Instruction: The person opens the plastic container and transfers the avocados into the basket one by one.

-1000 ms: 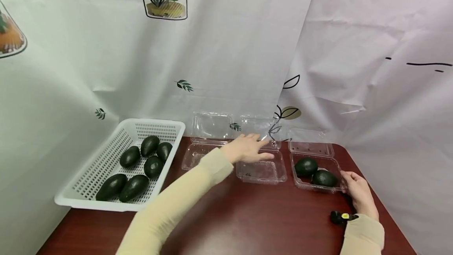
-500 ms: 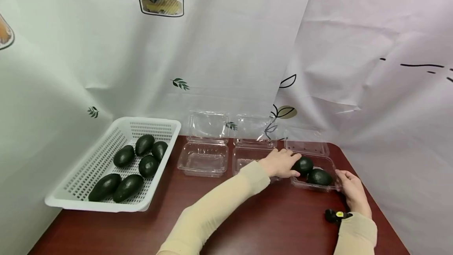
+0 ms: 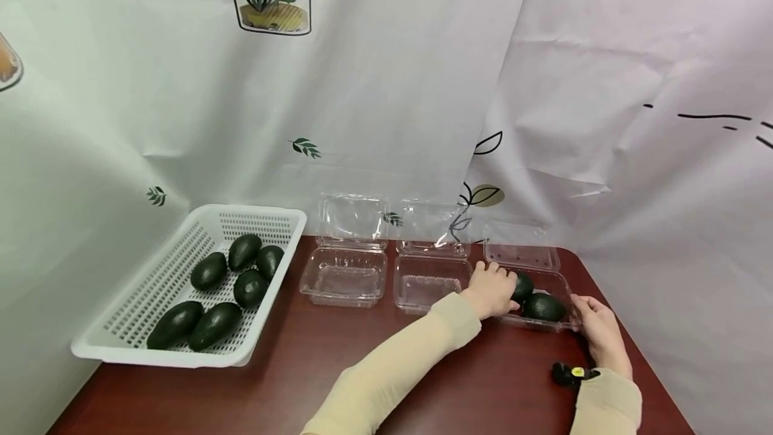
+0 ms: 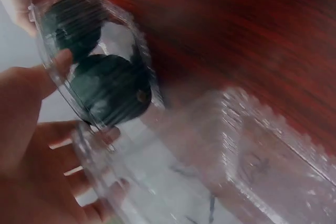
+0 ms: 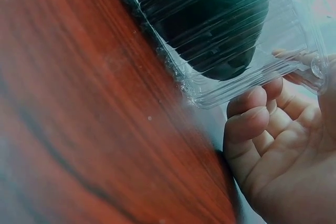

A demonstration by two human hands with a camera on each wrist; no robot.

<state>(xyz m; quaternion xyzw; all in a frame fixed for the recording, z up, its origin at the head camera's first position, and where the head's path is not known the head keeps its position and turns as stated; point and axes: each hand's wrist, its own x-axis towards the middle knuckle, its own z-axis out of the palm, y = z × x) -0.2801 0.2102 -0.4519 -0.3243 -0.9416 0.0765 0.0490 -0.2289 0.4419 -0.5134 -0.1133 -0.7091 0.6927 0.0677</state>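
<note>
A clear plastic clamshell container (image 3: 558, 280) stands at the right of the table with its lid (image 3: 522, 247) raised behind it. Two dark green avocados, a front one (image 3: 543, 307) and one farther back (image 3: 523, 286), lie inside. My left hand (image 3: 490, 291) grips the container's left end; in the left wrist view its thumb (image 4: 62, 62) lies at the rim, fingers spread along the plastic. At the opposite end my right hand (image 3: 600, 327) pinches the side wall, fingertips (image 5: 247, 121) under the rim in the right wrist view.
Two more clear clamshells, one in the middle (image 3: 431, 280) and one farther left (image 3: 344, 280), stand with lids up against the printed backdrop. A white perforated basket (image 3: 253, 348) with several avocados is at the left. A black strap device (image 3: 564, 373) is by the right wrist.
My left hand has moved right, from over the middle clamshell to the left end of the one with avocados. My right hand has stayed at its right end.
</note>
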